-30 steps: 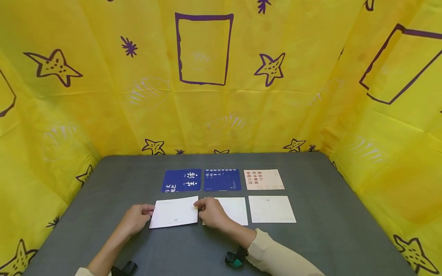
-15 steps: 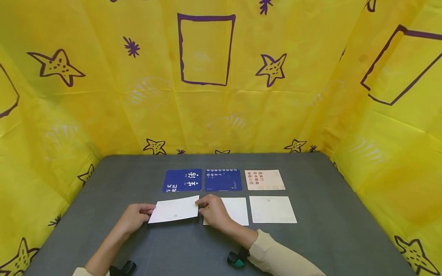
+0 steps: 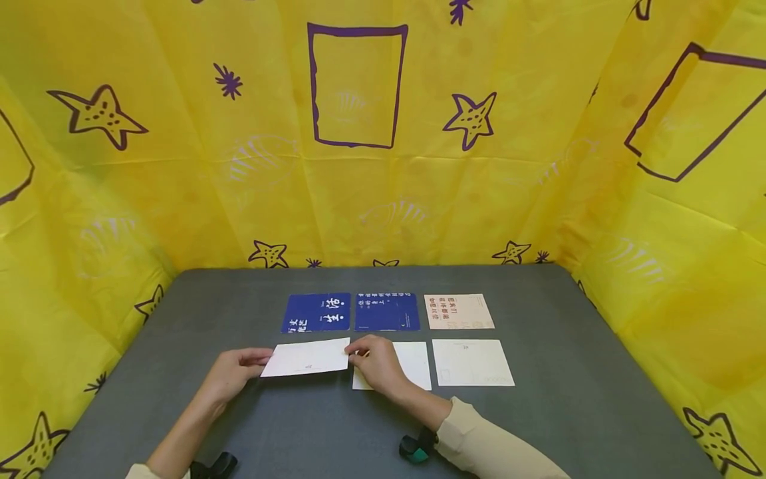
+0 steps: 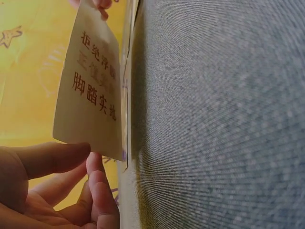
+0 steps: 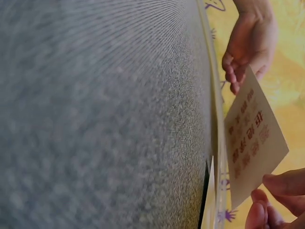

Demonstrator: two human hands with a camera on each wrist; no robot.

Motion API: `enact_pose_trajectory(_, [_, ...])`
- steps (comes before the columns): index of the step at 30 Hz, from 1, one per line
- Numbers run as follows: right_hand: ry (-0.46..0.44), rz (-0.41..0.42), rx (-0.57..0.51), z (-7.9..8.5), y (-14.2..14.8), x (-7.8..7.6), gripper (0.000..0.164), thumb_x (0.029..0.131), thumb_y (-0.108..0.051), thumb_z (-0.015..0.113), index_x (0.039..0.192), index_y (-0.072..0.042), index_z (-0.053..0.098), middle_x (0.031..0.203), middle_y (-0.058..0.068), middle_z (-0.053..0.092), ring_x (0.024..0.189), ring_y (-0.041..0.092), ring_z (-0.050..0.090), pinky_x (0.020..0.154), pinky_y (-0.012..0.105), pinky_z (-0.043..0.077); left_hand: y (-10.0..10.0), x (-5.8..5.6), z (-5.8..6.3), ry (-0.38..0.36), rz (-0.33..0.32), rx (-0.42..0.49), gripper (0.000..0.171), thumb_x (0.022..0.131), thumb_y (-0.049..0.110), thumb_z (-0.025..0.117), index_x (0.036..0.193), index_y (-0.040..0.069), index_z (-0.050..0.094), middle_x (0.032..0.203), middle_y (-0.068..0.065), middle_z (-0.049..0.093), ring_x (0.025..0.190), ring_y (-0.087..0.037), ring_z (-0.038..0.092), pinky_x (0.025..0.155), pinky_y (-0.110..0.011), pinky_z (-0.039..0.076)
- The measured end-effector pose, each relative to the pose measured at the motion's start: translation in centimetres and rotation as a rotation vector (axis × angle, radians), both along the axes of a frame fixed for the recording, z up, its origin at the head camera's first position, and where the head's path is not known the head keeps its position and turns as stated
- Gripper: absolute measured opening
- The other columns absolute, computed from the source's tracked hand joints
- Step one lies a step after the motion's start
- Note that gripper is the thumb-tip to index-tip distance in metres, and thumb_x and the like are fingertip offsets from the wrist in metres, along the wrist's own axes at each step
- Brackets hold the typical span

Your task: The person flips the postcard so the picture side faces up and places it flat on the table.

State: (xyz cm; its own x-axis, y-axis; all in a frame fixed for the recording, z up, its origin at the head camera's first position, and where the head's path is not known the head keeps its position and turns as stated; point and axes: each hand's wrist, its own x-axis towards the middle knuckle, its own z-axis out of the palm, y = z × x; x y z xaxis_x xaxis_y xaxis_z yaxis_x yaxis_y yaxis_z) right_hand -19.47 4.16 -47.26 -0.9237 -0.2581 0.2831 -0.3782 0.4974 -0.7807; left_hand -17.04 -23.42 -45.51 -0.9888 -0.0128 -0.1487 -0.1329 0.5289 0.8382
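Raised card: pinched by your left hand, nine o'clock; your right hand, three o'clock, partly hiding a white card.

Held postcard, lower face: red characters "脚踏实地" legible; "拒绝浮" legible in another line, its last character unclear; fainter line between them, only partly readable. Left blue card: large white "生" and "活". Middle blue card: white characters, too small for certain reading. Beige card: reddish "愿我们" and "如愿以偿". Front right white card: small print, illegible.
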Motion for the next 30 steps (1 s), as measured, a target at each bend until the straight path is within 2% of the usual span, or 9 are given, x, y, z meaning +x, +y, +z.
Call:
enact_pose_trajectory(5, [0.009, 0.003, -0.013, 0.1, 0.3, -0.1, 0.013, 0.078, 0.006, 0.069, 0.084, -0.003, 0.077, 0.084, 0.009, 0.073, 0.072, 0.013, 0.062, 0.062, 0.017, 0.046, 0.1, -0.1, 0.2, 0.023, -0.003, 0.001, 0.032, 0.088, 0.003, 0.065, 0.117, -0.01, 0.065, 0.105, -0.019, 0.073, 0.085, -0.004, 0.062, 0.07, -0.018, 0.048])
enact_pose_trajectory(14, [-0.023, -0.013, -0.026, -0.1, 0.5, -0.3, 0.01, 0.08, 0.002, 0.07, 0.082, -0.005, 0.077, 0.081, 0.008, 0.074, 0.071, 0.009, 0.059, 0.061, 0.017, 0.043, 0.4, 0.0, 0.6, 0.042, 0.07, -0.032, 0.025, 0.088, 0.006, 0.066, 0.112, -0.002, 0.071, 0.108, -0.017, 0.073, 0.087, -0.001, 0.057, 0.071, -0.019, 0.046])
enact_pose_trajectory(22, [-0.098, -0.024, -0.055, 0.1, 0.5, -0.2, 0.007, 0.083, -0.004, 0.07, 0.084, -0.006, 0.077, 0.08, 0.006, 0.075, 0.069, 0.003, 0.055, 0.059, 0.017, 0.043, 0.6, 0.1, 1.0, 0.052, 0.111, -0.052, 0.025, 0.09, 0.014, 0.068, 0.111, 0.002, 0.073, 0.114, -0.016, 0.072, 0.093, -0.001, 0.057, 0.074, -0.017, 0.046])
enact_pose_trajectory(30, [-0.169, -0.034, -0.119, 0.3, 0.5, -0.3, 0.008, 0.084, -0.005, 0.069, 0.087, -0.003, 0.076, 0.08, 0.008, 0.074, 0.068, 0.004, 0.055, 0.059, 0.018, 0.044, 0.8, 0.2, 1.2, 0.046, 0.145, -0.024, 0.028, 0.091, 0.021, 0.068, 0.112, 0.004, 0.073, 0.115, -0.012, 0.072, 0.086, 0.009, 0.056, 0.075, -0.015, 0.047])
